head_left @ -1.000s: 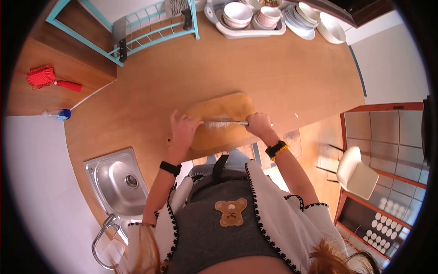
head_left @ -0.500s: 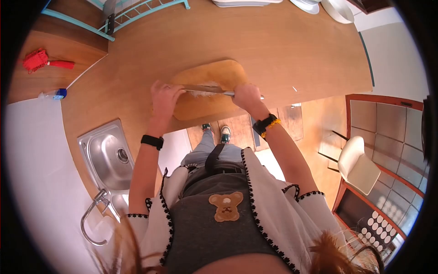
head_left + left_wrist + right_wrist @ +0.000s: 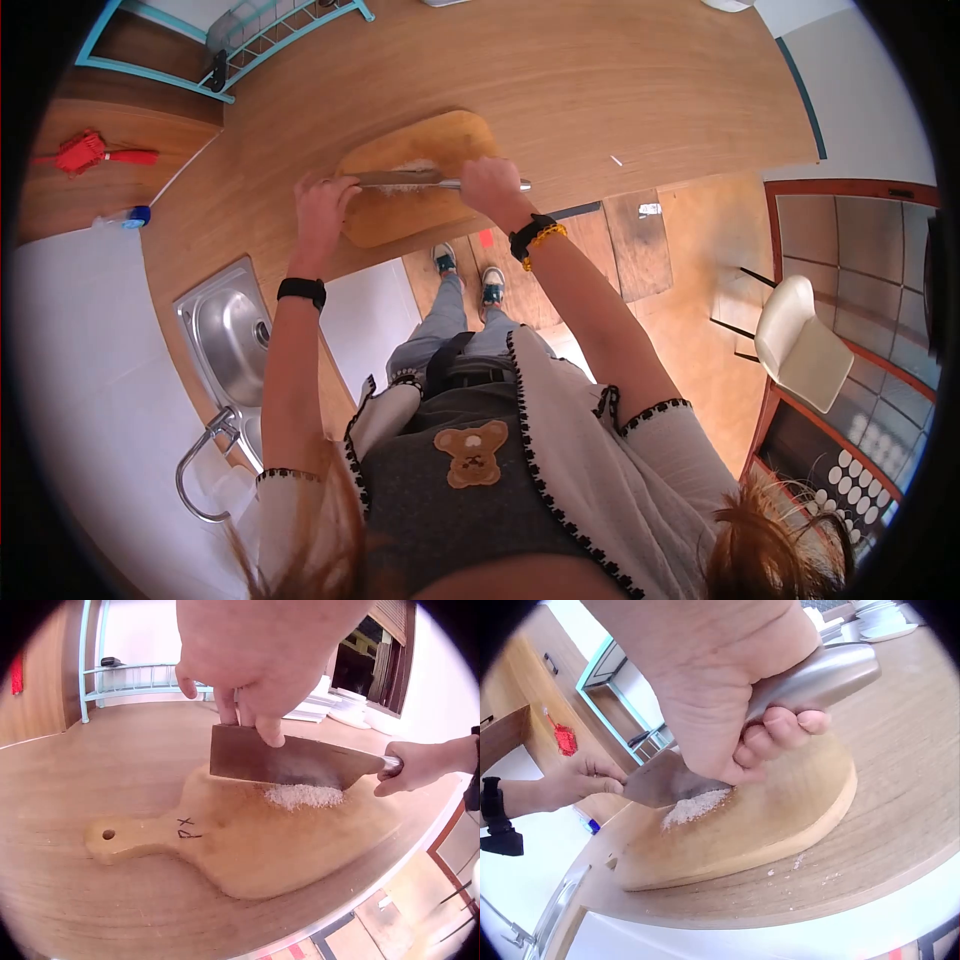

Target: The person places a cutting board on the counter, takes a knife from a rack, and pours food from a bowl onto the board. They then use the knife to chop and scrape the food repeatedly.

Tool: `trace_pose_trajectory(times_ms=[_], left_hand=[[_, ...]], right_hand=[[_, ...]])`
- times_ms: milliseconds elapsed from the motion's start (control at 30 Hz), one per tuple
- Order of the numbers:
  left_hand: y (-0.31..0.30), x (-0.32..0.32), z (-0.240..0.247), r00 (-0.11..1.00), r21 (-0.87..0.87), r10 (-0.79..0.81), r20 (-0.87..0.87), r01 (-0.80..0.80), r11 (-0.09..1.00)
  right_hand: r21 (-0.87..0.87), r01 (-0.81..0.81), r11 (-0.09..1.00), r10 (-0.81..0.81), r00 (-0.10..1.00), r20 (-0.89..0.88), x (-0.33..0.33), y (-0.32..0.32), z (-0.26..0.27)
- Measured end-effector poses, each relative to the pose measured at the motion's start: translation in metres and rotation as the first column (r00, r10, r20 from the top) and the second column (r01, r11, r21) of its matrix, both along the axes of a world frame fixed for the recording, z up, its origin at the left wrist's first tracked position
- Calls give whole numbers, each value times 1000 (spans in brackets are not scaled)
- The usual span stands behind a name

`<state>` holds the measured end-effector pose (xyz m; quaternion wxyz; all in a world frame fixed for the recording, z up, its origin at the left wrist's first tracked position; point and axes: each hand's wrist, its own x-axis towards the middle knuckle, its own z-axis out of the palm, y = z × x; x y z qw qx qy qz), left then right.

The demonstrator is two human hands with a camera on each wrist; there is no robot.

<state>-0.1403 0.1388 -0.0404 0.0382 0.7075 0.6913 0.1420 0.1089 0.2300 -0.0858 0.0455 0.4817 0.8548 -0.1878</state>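
A broad-bladed cleaver (image 3: 277, 759) stands on edge over the wooden cutting board (image 3: 277, 855), beside a small heap of white, finely chopped bits (image 3: 304, 796). My right hand (image 3: 720, 697) grips its metal handle (image 3: 817, 679), fingers curled round it. At the far end of the blade my left hand (image 3: 255, 652) pinches the top edge near the tip, thumb on one side and fingers on the other. In the head view the left hand (image 3: 321, 215) is at the blade's left end and the right hand (image 3: 492, 188) at its right.
A steel sink (image 3: 225, 340) with a tap lies at the lower left. A teal rack (image 3: 290, 45) stands at the back left, and stacked dishes (image 3: 349, 709) at the back. Small white crumbs (image 3: 799, 861) lie on the counter by the board. A chair (image 3: 800, 340) is at the right.
The head view has shifted, so board and hands appear higher and further left, with the feet now showing. Both hands keep hold of the cleaver across the board.
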Motion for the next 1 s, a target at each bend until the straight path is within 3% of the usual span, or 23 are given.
trace_pose_trajectory(times_ms=[167, 400, 600, 700, 767, 1000], left_hand=[[0, -2, -4, 979, 3, -36, -199, 37, 999], [-2, -1, -10, 992, 22, 38, -120, -35, 999], [-1, -3, -18, 989, 4, 29, -142, -29, 1000], [-3, -5, -23, 994, 73, -6, -110, 14, 997], [2, -4, -22, 962, -50, 19, -272, -34, 998], [3, -4, -13, 961, -61, -17, -277, 0, 998]], right_hand=[[39, -38, 999, 38, 999, -2, -1, 2, -1], [-16, -43, 999, 44, 996, 83, -3, 3, 7], [-17, -67, 998, 69, 989, 131, -5, 4, 10], [-4, -39, 999, 39, 984, 174, -6, 3, 10], [-24, -40, 999, 44, 987, 155, -6, 2, 13], [55, -24, 998, 16, 991, 130, -5, 3, 3]])
